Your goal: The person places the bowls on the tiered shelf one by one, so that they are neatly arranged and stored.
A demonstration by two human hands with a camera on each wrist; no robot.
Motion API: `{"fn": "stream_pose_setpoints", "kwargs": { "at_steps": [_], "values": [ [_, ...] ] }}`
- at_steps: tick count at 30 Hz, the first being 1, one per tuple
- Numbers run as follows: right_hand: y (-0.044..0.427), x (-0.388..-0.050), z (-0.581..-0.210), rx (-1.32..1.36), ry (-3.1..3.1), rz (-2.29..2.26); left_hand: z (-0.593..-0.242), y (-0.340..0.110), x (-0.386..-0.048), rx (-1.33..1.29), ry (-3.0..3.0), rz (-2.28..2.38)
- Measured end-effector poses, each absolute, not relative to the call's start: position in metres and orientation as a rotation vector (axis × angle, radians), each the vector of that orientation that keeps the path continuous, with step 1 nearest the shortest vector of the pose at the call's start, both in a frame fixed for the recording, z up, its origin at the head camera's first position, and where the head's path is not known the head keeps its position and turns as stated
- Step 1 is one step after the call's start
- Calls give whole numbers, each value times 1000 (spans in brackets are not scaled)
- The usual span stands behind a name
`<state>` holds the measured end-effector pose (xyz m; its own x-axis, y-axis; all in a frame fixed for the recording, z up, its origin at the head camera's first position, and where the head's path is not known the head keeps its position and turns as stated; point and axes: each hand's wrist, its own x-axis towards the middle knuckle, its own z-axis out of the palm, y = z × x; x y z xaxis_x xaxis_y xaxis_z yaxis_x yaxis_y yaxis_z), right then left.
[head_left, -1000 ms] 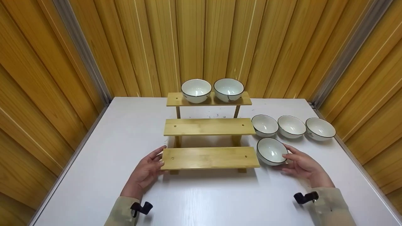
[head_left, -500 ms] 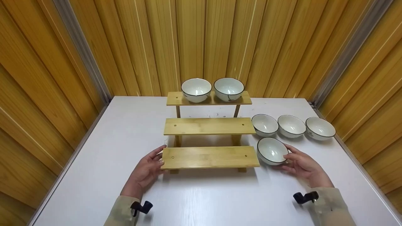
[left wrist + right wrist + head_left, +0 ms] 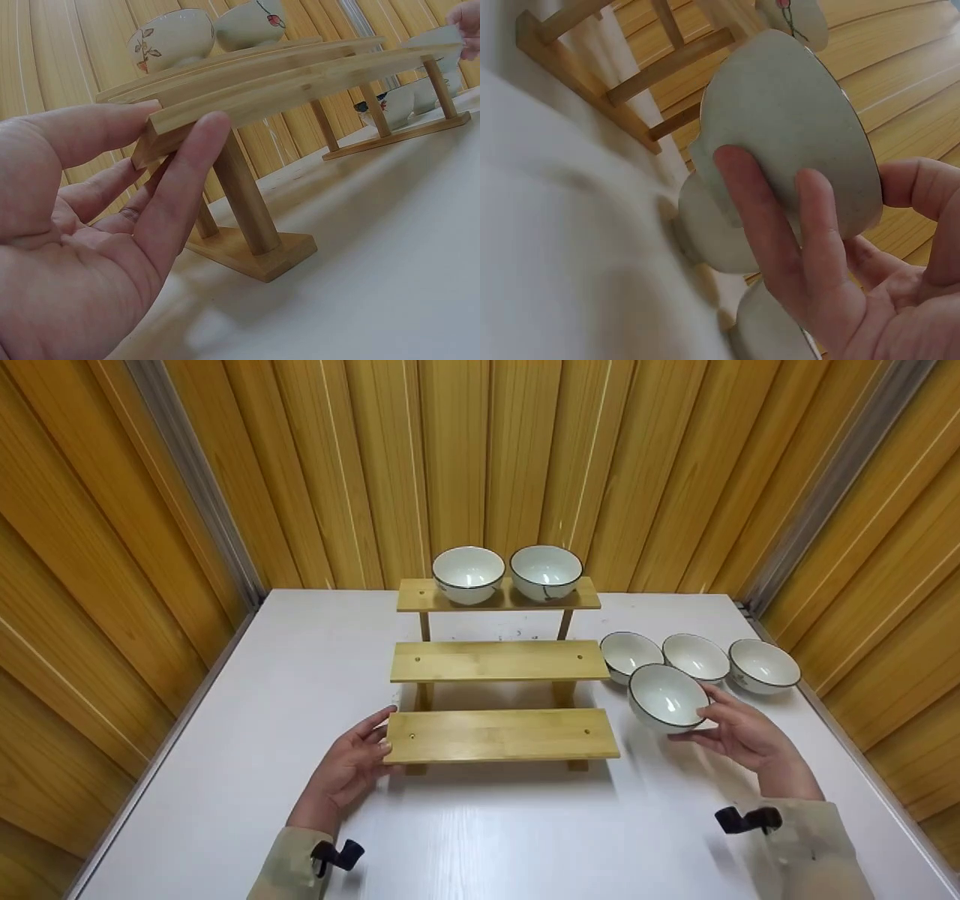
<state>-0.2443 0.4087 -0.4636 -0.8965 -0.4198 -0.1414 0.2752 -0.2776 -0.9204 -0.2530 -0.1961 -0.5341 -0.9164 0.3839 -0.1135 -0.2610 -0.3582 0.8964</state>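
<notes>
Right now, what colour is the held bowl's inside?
The bowl is white inside, clearest from the head view.

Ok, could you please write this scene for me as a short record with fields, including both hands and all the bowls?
Wooden stand: three stepped boards
Left hand: grips left end of lowest board
Right hand: holds one bowl, raised above table
Top board: left bowl, right bowl, both upright
Right of stand, on table: row of three bowls, upright
Bowl count: six
</notes>
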Motion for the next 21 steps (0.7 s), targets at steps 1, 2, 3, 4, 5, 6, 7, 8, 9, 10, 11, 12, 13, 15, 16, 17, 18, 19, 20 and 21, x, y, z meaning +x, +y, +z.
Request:
{"fn": "stream_pose_setpoints", "kwargs": {
  "at_steps": [1, 2, 3, 4, 5, 6, 7, 8, 9, 10, 11, 12, 13, 15, 16, 17, 18, 19, 20, 21],
  "values": [
    [408, -245, -460, -207, 1539, -2209, -534, -196, -253, 161, 1494, 2302],
    [406, -246, -456, -227, 1525, -2216, -534, -196, -253, 157, 1492, 2305],
    [405, -247, -452, -240, 1514, -2223, -534, -196, -253, 156, 1493, 2307],
    [403, -248, -448, -253, 1507, -2227, -533, -196, -253, 157, 1491, 2309],
    [401, -249, -444, -264, 1503, -2229, -534, -196, -253, 157, 1491, 2309],
    [399, -249, -440, -275, 1502, -2230, -534, -196, -253, 157, 1490, 2309],
    [396, -250, -436, -282, 1493, -2233, -534, -196, -253, 161, 1491, 2308],
    [393, -251, -431, -285, 1484, -2237, -534, -196, -253, 159, 1491, 2309],
    [389, -253, -428, -296, 1479, -2237, -534, -196, -253, 163, 1493, 2307],
    [386, -254, -424, -312, 1471, -2236, -535, -196, -253, 164, 1494, 2307],
    [382, -256, -421, -325, 1462, -2239, -535, -196, -253, 163, 1497, 2307],
    [377, -257, -418, -335, 1455, -2240, -535, -196, -254, 164, 1498, 2308],
    [373, -259, -415, -343, 1448, -2241, -535, -196, -254, 164, 1500, 2309],
    [362, -263, -409, -343, 1458, -2235, -535, -196, -254, 166, 1504, 2309],
    [357, -265, -407, -332, 1473, -2230, -535, -196, -254, 166, 1505, 2309],
    [351, -267, -404, -321, 1489, -2223, -535, -196, -254, 169, 1509, 2307],
    [344, -269, -402, -307, 1512, -2211, -535, -196, -254, 171, 1510, 2307],
    [337, -272, -399, -290, 1537, -2199, -535, -196, -253, 170, 1510, 2306],
    [330, -274, -397, -275, 1561, -2185, -535, -196, -253, 171, 1510, 2305],
    [323, -277, -395, -262, 1585, -2169, -535, -196, -253, 170, 1508, 2305]
  ]
}}
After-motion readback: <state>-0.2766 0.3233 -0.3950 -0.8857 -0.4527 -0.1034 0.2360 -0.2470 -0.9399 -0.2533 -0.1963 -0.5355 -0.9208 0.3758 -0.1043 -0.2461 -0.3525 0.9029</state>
